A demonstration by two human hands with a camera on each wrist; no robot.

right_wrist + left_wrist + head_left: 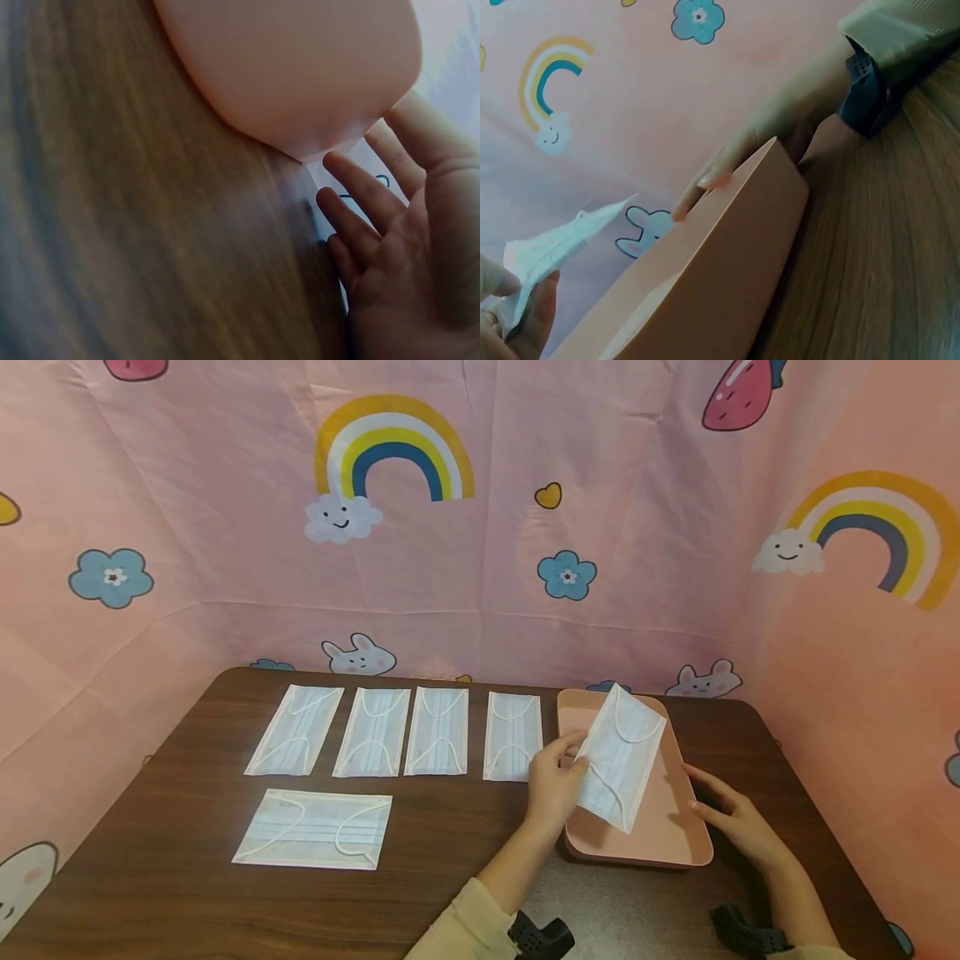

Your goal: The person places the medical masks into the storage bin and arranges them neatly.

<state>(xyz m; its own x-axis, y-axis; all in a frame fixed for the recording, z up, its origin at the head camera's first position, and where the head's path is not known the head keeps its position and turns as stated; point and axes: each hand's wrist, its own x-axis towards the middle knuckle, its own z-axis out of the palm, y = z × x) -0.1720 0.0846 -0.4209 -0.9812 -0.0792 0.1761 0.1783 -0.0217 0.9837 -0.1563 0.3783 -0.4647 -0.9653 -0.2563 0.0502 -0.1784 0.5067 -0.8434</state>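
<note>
Over the pink tray (678,843) at the right of the brown table (187,827), the left hand (553,781) pinches a white face mask (621,756) by its edge — thumb and fingers clamped on it, the mask tilted above the tray's floor. The right hand (731,818) rests against the tray's right rim, fingers straight and slightly spread. Four masks (437,731) lie in a row to the left, well apart from the tray — a fifth mask (315,828) lies nearer the person.
</note>
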